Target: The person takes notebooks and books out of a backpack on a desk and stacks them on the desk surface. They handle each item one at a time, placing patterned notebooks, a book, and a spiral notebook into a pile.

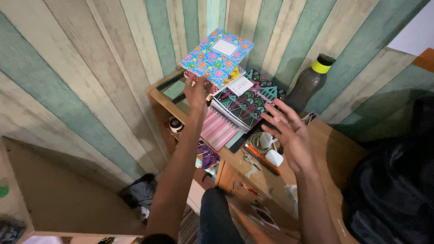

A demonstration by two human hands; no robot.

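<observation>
You see a white rectangular label (pixel 224 47) on the blue flowered notebook (pixel 217 56) against the wall, and a white tilted label (pixel 240 85) on the black patterned notebook (pixel 246 104) just below it.

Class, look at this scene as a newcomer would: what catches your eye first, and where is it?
The floral blue notebook, lifted by the left hand above the stack of notebooks on the wooden desk. The right hand hovers open beside the stack. A dark bottle with a yellow-banded cap stands against the striped wall.
</observation>
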